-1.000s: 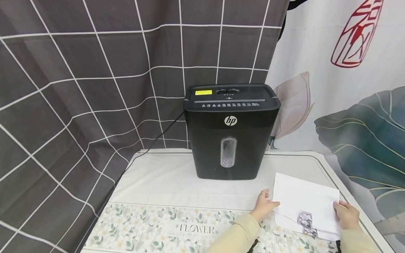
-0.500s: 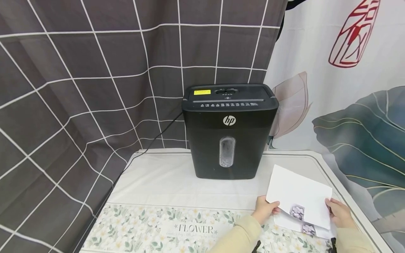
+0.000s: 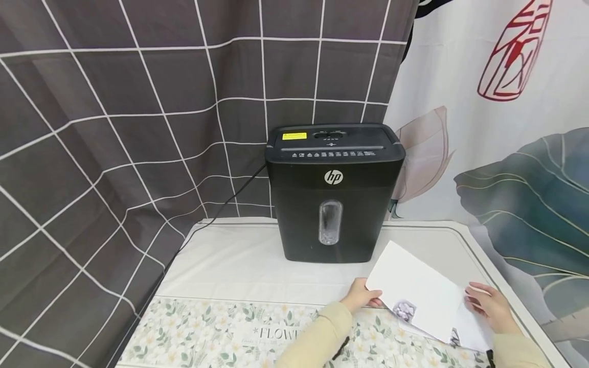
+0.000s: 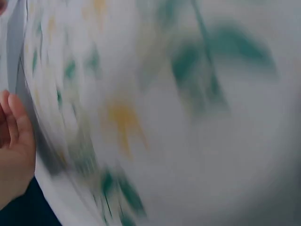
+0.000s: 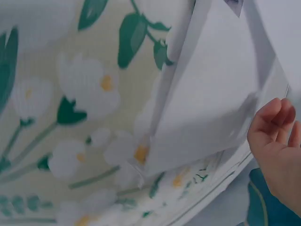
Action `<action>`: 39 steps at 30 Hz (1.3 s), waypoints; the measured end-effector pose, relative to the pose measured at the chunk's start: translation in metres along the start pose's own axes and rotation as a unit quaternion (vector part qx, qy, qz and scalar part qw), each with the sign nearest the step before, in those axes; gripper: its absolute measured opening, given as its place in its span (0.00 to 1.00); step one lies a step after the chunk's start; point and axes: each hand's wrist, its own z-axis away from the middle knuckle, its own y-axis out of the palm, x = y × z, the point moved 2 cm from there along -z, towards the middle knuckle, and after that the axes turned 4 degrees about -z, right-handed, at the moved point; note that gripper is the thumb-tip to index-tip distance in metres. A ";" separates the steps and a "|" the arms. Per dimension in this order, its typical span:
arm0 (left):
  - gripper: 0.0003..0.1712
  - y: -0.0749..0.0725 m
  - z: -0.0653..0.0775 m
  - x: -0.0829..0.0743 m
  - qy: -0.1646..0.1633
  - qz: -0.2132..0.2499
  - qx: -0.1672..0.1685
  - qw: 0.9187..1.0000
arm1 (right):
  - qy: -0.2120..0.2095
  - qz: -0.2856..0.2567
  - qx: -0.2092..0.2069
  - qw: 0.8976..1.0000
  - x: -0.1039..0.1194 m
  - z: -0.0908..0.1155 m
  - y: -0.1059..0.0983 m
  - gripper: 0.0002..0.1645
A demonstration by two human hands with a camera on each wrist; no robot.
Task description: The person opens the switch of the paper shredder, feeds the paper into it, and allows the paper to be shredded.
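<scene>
My left hand (image 3: 362,295) pinches the left edge of a white paper sheet (image 3: 416,286) with a printed purple flower picture near its lower edge, right of the shredder. The sheet is lifted and tilted over another white paper (image 3: 476,335), which lies on the table and shows part of a similar print. At the sheet's right, my right hand (image 3: 492,306) has its fingers loosely bent and appears off the held sheet. In the right wrist view that hand (image 5: 277,146) is beside the lower paper (image 5: 211,94). The left wrist view is blurred and shows part of the left hand (image 4: 16,150).
A black HP paper shredder (image 3: 299,214) stands at the back of the table, its cord (image 3: 221,209) running left. A flower-printed cloth (image 3: 207,332) covers the front of the table. A grid curtain (image 3: 152,128) hangs behind and at the left.
The upper sheet has been lifted off the lower paper and drawn left by my left hand. My right hand has let go of its right edge and stays at the right.
</scene>
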 end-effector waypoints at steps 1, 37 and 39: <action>0.06 -0.007 -0.001 0.001 0.000 -0.007 0.015 1.000 | -0.019 0.036 -0.006 0.999 0.002 0.000 0.003 0.16; 0.13 -0.117 0.031 -0.091 0.112 -0.582 0.253 0.765 | -0.335 0.245 0.457 0.787 0.096 0.050 0.224 0.10; 0.10 -0.118 0.032 -0.093 0.144 -0.590 0.241 0.757 | -0.330 0.247 0.451 0.792 0.093 0.051 0.229 0.09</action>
